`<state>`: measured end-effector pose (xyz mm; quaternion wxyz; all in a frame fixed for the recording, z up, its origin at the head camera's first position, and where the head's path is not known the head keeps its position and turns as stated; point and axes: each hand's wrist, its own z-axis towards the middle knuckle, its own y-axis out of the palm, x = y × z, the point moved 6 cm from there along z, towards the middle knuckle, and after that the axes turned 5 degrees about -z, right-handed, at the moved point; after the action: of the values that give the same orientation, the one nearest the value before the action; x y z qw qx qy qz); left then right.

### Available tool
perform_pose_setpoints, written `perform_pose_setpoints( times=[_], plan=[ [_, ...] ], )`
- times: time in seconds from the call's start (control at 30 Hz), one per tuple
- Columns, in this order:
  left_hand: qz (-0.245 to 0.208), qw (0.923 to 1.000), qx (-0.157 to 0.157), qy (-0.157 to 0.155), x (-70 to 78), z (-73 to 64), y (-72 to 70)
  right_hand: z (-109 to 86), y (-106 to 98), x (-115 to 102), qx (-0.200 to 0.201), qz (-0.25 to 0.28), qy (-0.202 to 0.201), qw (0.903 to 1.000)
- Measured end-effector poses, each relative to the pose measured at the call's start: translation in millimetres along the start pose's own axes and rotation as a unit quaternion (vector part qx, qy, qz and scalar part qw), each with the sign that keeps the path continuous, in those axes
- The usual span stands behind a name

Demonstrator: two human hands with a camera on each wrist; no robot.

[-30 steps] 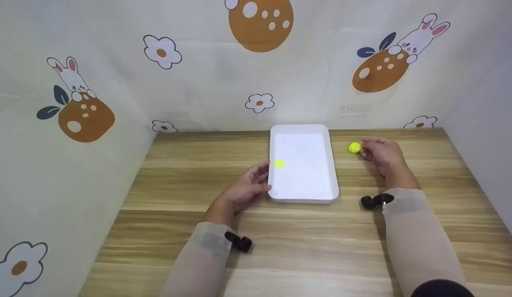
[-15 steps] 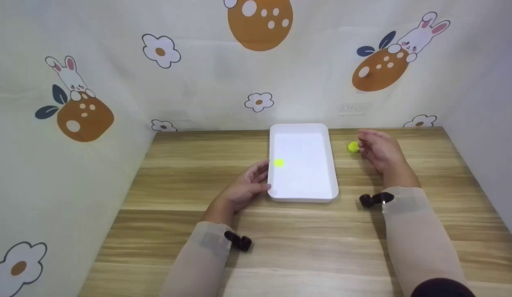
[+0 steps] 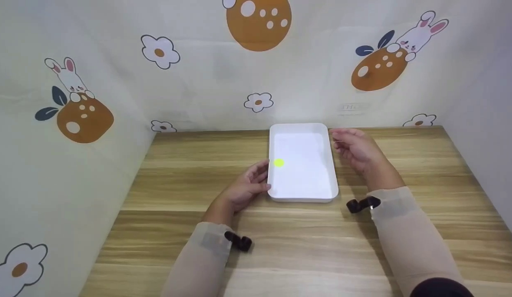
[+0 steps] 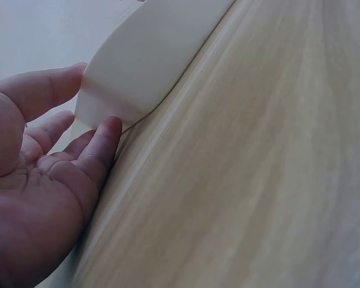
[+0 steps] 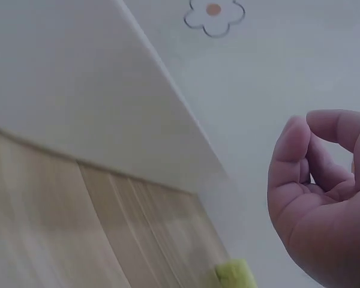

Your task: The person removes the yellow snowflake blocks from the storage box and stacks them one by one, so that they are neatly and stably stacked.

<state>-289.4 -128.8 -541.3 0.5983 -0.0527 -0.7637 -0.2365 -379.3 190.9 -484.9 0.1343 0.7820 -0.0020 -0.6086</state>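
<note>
A white rectangular tray (image 3: 303, 165) lies lengthwise on the wooden table. My left hand (image 3: 248, 187) touches its left side near the front; in the left wrist view the left fingers (image 4: 102, 147) and thumb lie against the tray's outer wall (image 4: 117, 78). Just beyond the tray's right rim is my right hand (image 3: 357, 152), fingers loosely bent. In the right wrist view nothing shows between those fingers (image 5: 285, 162) and the thumb. A yellow-green knobbly ball (image 5: 235, 275) sits on the table at that view's lower edge; the head view does not show it.
A round, flat-looking yellow-green spot (image 3: 279, 163) shows inside the tray at its left. Behind the table hangs a patterned cloth (image 3: 210, 82), with a pale wall (image 3: 487, 144) at the right. A dark round object (image 3: 441, 288) intrudes at the bottom right.
My right hand has left the ball's right side, where its fingers were at the ball, and moved left to the tray. The ball has gone from the head view. My left hand stays put.
</note>
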Motion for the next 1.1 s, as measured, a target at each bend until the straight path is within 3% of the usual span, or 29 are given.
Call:
perform_pose_setpoints(
  times=[0.27, 0.57, 0.8, 1.1],
  plan=[
    [0.002, 1.0, -0.006, 0.006, -0.7, 1.0, 0.0, -8.4, 33, -5, -0.04, -0.013, -0.019, 0.9989],
    [0.006, 0.9999, -0.007, 0.01, -0.6, 0.6, -1.4, -9.4, 55, -13, -0.047, -0.048, -0.033, 0.9972],
    [0.004, 0.9999, -0.003, 0.009, 0.4, 0.2, -1.2, 8.0, 78, -16, -0.053, -0.145, -0.009, 0.988],
    [0.005, 1.0, 0.0, 0.006, 0.3, 0.0, -0.2, 38.8, 98, -15, -0.064, -0.151, 0.039, 0.9856]
  ],
)
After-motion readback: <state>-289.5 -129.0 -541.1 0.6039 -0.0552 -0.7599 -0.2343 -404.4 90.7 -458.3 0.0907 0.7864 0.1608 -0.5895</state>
